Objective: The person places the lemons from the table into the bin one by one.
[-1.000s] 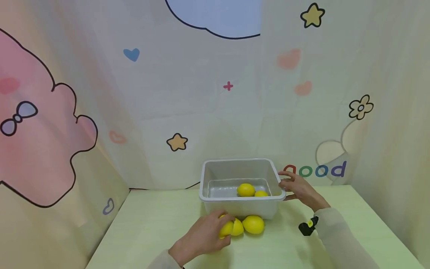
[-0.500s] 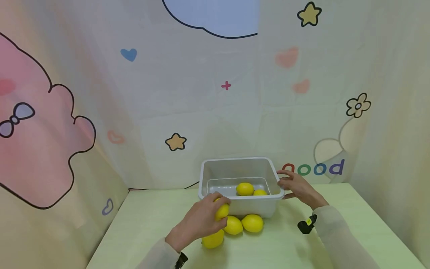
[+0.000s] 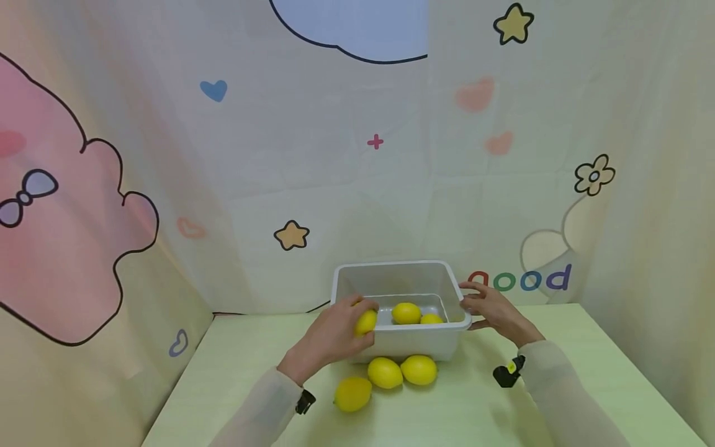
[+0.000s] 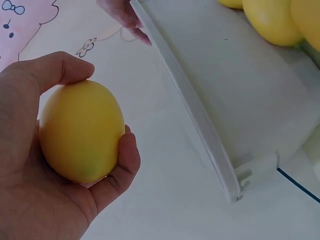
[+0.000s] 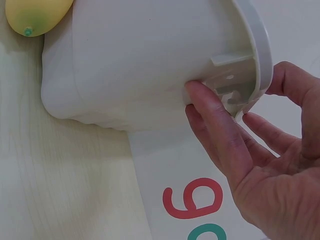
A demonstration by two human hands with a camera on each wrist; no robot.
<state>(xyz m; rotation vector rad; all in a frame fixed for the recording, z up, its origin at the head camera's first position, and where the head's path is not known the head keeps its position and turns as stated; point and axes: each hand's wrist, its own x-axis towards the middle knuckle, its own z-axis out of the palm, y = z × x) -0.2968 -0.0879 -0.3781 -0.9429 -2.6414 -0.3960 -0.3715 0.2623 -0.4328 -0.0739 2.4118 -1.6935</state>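
Observation:
My left hand [image 3: 329, 338] holds a yellow lemon [image 4: 82, 131], thumb on one side and fingers curled round the other. It is at the front left of a light grey plastic bin [image 3: 402, 341], overlapping its rim in the head view. Inside the bin lie two lemons [image 3: 406, 313], the lower one partly hidden by the front wall. At the bin's right side my right hand [image 3: 497, 313] grips the edge; in the right wrist view its thumb meets the rim and its fingers [image 5: 215, 117] press the outer wall. Three more lemons [image 3: 385, 373] rest on the table before the bin.
The pale wooden table [image 3: 251, 372] ends at a printed cloth backdrop [image 3: 335, 186] just behind the bin. Cloth also hangs along both sides. Each wrist wears a small black device [image 3: 507, 372].
My left hand has lifted one lemon from the table and carried it up to the bin's front rim, uncovering another lemon lying at the front. My right hand stays at the bin's edge.

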